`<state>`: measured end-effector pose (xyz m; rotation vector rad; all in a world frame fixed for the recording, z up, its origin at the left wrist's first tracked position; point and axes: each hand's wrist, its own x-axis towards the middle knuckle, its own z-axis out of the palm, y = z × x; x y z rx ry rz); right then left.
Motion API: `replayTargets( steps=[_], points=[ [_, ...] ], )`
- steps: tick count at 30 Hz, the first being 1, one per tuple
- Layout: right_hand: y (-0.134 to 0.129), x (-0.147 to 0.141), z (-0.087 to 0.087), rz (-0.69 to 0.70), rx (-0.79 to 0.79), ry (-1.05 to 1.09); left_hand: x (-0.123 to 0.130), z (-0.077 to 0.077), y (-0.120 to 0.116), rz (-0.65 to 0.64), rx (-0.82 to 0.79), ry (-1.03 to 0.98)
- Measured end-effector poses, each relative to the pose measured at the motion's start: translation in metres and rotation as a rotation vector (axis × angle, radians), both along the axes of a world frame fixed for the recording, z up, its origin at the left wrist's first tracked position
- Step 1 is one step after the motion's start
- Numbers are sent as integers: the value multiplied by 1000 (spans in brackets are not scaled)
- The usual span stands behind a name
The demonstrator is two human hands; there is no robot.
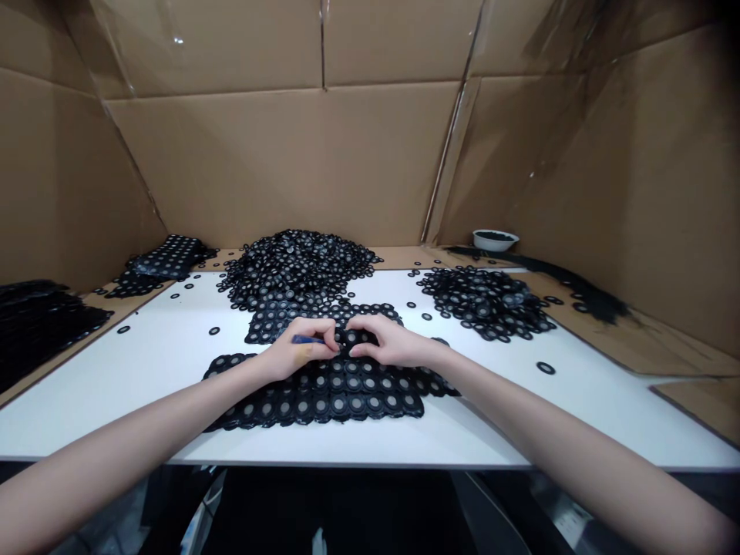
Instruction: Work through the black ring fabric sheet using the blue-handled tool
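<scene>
From the head view, the left hand (297, 354), fingers pinched on a blue tool (306, 339), and right hand (393, 344), fingers closed on the black ring sheet (324, 393) lying on the table (173, 347), have much of it unpicked, loose rings (297, 266) heaped beyond.

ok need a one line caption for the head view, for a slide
Both hands, left hand holding a blue tool and right hand, work a black sheet of joined rings on a white table.

A white bowl (495, 240) of dark bits sits at upper right by the cardboard wall (289, 154). Black sheets (35, 320) are stacked at far left.
</scene>
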<state>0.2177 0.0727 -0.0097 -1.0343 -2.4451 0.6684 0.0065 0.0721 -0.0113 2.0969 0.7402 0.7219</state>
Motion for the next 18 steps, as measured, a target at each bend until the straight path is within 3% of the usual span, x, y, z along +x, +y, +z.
replayTargets(
  steps=[18],
  points=[
    [0, 0, 0, 20, 2, -21, 0, -1, 0, -22, -5, -34]
  ],
)
